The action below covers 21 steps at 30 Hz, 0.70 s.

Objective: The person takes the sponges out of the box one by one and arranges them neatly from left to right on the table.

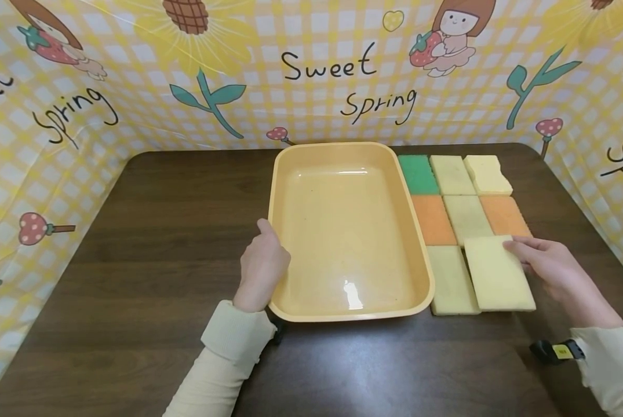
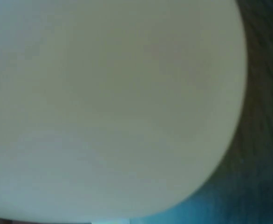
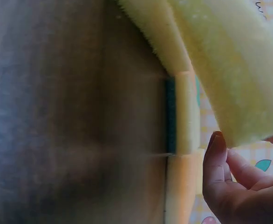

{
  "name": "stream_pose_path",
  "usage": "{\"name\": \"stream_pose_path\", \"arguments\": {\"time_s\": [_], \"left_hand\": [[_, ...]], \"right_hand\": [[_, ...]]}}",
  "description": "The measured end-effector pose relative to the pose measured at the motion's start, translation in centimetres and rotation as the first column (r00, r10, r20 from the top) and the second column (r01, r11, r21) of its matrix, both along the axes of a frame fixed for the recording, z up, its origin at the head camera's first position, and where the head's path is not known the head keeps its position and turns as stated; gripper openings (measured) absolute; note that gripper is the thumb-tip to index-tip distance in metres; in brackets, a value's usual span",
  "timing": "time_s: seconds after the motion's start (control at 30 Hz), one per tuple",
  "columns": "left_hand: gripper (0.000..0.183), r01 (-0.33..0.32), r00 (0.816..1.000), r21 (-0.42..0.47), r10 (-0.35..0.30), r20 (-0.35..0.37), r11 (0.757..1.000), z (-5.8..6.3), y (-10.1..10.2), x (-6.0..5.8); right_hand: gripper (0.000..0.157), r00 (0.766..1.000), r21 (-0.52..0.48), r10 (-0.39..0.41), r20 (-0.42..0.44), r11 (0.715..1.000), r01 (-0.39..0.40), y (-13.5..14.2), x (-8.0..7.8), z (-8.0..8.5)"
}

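Observation:
My right hand [image 1: 556, 260] pinches a pale yellow sponge sheet [image 1: 499, 278] at its upper right corner, thumb on top. In the right wrist view, the sheet [image 3: 241, 79] is tilted up, with the fingers [image 3: 215, 161] at its lower end. Its left edge overlaps another pale sponge sheet [image 1: 453, 281] in the head view. My left hand [image 1: 264, 266] grips the left rim of a yellow rectangular tray [image 1: 272, 197]; some of its fingers are hidden. The tray holds nothing. Its blurred pale surface [image 2: 118, 102] fills most of the left wrist view.
Right of the tray, more sponge sheets lie in rows: a green one [image 1: 419, 175], orange ones [image 1: 434, 220] and pale ones [image 1: 467, 219]. A cream sheet [image 1: 488, 175] has a wavy edge. Behind the dark wooden table [image 1: 175, 231] hangs a yellow checked cloth [image 1: 321, 35].

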<state>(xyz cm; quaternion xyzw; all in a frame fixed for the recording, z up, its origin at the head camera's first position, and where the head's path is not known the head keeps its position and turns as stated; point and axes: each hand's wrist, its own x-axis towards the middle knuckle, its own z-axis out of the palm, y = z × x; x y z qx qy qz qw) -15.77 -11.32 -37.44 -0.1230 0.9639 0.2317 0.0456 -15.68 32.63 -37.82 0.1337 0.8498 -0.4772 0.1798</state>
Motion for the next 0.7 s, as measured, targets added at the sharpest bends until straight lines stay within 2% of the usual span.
{"name": "stream_pose_path", "arguments": {"time_s": [0.17,0.3,0.37,0.53,0.7], "left_hand": [[0.035,0.002,1.0,0.001,-0.002,0.004,1.0,0.0,0.0,0.0],[0.034,0.0,1.0,0.002,0.0,0.005,1.0,0.0,0.0,0.0],[0.034,0.0,1.0,-0.001,0.0,0.002,1.0,0.0,0.0,0.0],[0.034,0.002,1.0,-0.003,-0.002,-0.008,1.0,0.0,0.0,0.0],[0.032,0.001,1.0,-0.003,-0.002,-0.011,1.0,-0.1,0.0,-0.1]], "right_hand": [[0.076,1.0,-0.029,-0.011,-0.002,1.0,0.011,0.2,0.2,-0.6],[0.06,0.999,-0.071,-0.026,-0.027,0.997,0.024,0.8,0.3,-0.7],[0.058,0.999,-0.065,-0.021,-0.03,0.998,0.019,1.2,0.4,-0.7],[0.071,0.999,-0.032,0.04,-0.005,0.999,-0.04,1.8,0.6,-0.9],[0.072,0.997,-0.029,0.073,0.017,0.997,-0.073,1.9,0.7,-1.7]]}}
